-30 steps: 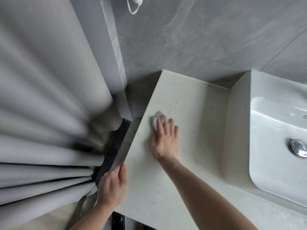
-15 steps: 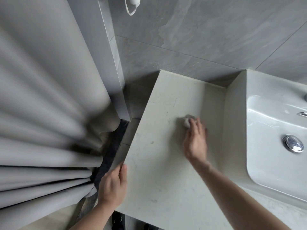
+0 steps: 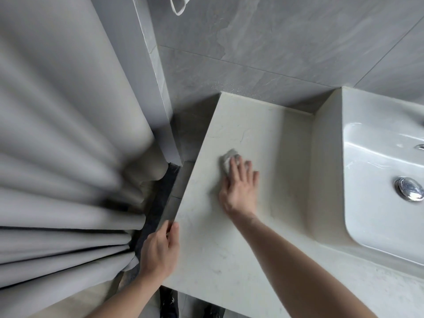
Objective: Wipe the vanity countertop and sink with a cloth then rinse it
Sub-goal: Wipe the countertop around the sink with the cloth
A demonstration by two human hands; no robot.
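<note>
A pale marbled vanity countertop (image 3: 229,253) fills the middle of the head view. My right hand (image 3: 239,187) lies flat on it with fingers spread, pressing a small grey cloth (image 3: 228,158) that peeks out past the fingertips. My left hand (image 3: 160,249) grips the countertop's left edge, thumb on top and fingers curled over the side. The white sink (image 3: 376,216) sits raised at the right, with a chrome drain plug (image 3: 409,188) in its basin.
A grey shower curtain (image 3: 57,145) hangs in folds at the left, beside a grey tiled pillar (image 3: 151,65). Grey wall tiles (image 3: 286,42) rise behind the counter. A dark gap (image 3: 158,203) runs between curtain and counter. A chrome fitting (image 3: 420,146) shows at the right edge.
My right hand slid the cloth right toward the sink, then back left to the counter's middle. My left hand kept its hold on the counter edge.
</note>
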